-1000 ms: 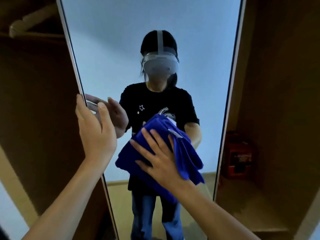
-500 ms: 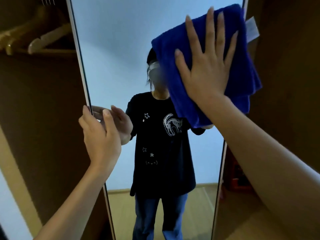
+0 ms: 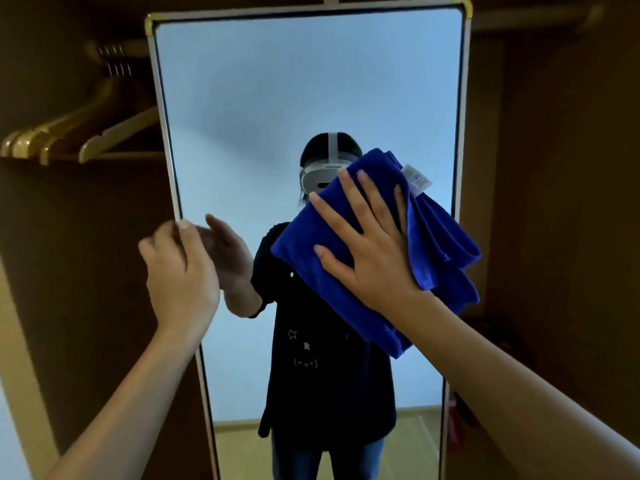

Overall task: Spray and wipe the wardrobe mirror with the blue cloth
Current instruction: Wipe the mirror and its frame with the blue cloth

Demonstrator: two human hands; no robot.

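Note:
The tall wardrobe mirror [image 3: 263,98] with a pale frame fills the middle of the view and reflects a person in a dark shirt. A folded blue cloth [image 3: 440,237] with a white label lies flat against the glass at mid height, right of centre. My right hand [image 3: 367,244] presses on it with fingers spread and straight. My left hand [image 3: 178,271] holds the mirror's left frame edge, thumb on the front and fingers curled behind it. No spray bottle is in view.
Several wooden hangers [image 3: 79,136] hang on a rail in the wardrobe to the left of the mirror. Dark wooden wardrobe walls [image 3: 561,202] flank the mirror on both sides. A reddish object [image 3: 455,420] sits low at the right behind the mirror.
My right hand has slid the cloth down from the mirror's upper right to mid height. The view has tilted up, showing the mirror's top edge. My left hand stays on the frame.

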